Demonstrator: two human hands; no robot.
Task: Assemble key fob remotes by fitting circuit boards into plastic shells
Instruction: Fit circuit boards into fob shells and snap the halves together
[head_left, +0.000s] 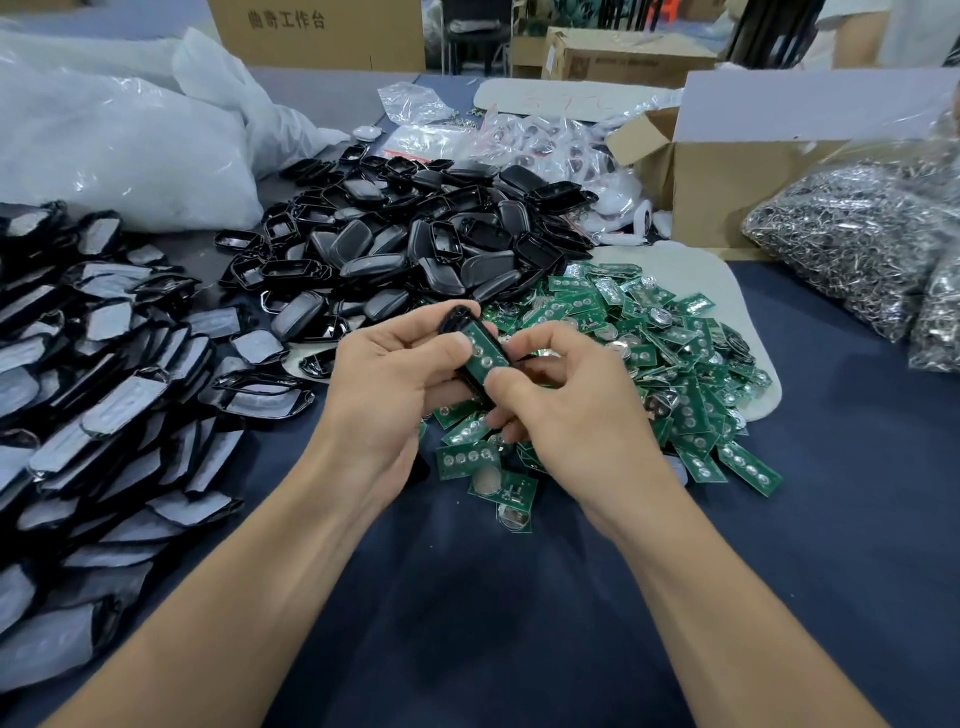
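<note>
Both hands (467, 395) gripping black shell (457, 319) with green board (485, 353) (tilted), carton (317, 31) reading 曲奇工作台

White plastic bags (104, 135) far left; cardboard box (727, 176) far right — beside it, bagged metal rings (852, 234), perhaps.

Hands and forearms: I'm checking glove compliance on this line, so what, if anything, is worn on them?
Nothing is worn. The left hand and right hand are bare, with no gloves, rings, watch or wrist strap visible. Both forearms are uncovered to the frame's edge; no sleeves show. Fingers have short, unpainted nails.
</note>
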